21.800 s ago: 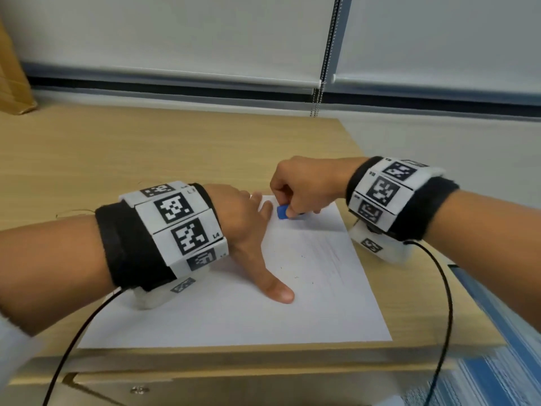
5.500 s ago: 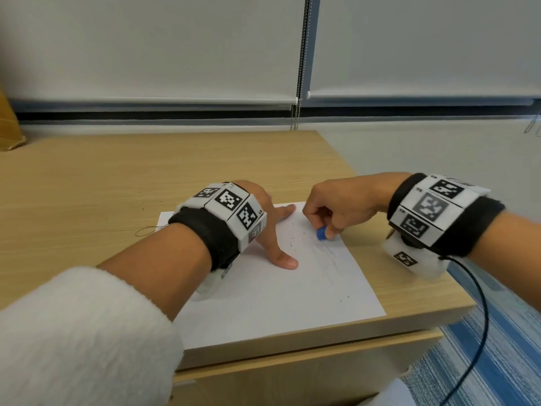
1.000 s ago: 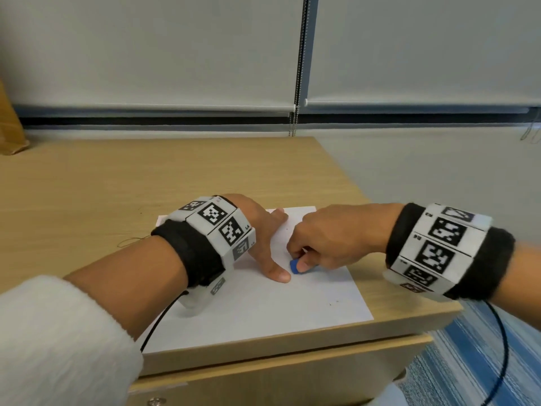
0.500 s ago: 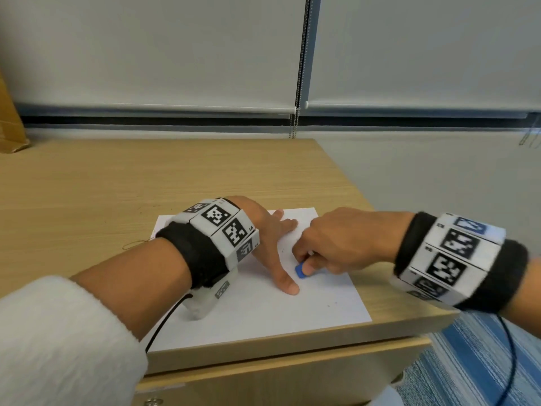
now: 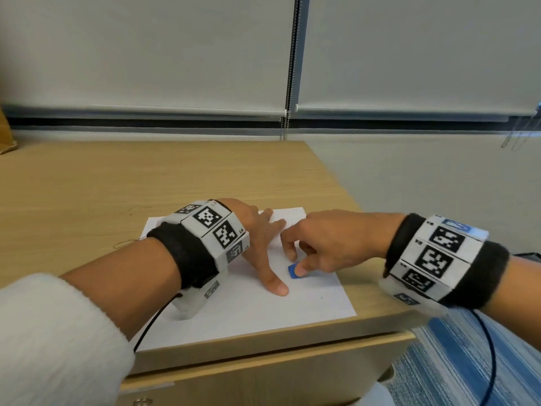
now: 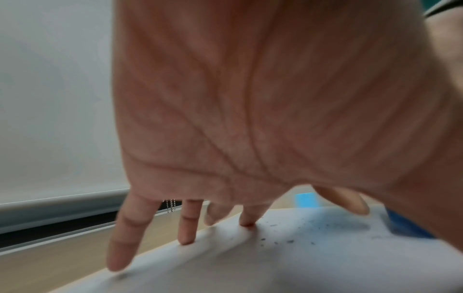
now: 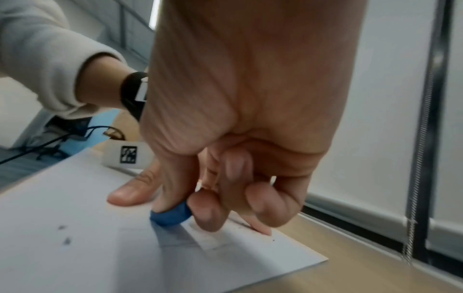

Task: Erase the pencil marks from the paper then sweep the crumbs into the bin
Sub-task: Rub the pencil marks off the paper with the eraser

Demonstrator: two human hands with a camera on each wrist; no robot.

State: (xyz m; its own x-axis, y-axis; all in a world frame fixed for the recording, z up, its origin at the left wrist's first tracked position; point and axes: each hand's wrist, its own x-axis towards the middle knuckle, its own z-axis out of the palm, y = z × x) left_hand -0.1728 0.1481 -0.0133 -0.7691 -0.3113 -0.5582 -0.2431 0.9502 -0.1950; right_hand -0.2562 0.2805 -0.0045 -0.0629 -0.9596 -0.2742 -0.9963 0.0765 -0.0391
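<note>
A white sheet of paper (image 5: 251,312) lies at the near right corner of the wooden desk (image 5: 117,183). My left hand (image 5: 263,241) lies flat on it with fingers spread, thumb tip pressing near the middle; in the left wrist view the fingertips (image 6: 186,237) touch the paper's far edge. My right hand (image 5: 316,253) pinches a small blue eraser (image 5: 293,271) between thumb and fingers and presses it on the paper, just right of the left thumb. The eraser (image 7: 172,215) shows blue under the thumb in the right wrist view. Dark crumbs (image 6: 288,240) speckle the paper (image 7: 75,247).
The desk ends close to the paper's right and near edges, with blue striped carpet (image 5: 456,364) below. A drawer front (image 5: 263,373) sits under the desk edge. Window blinds with a bead chain (image 5: 288,92) stand behind. No bin is in view.
Over the last second the right hand has slid the eraser a little right and towards me on the paper. The left hand stays flat in place.
</note>
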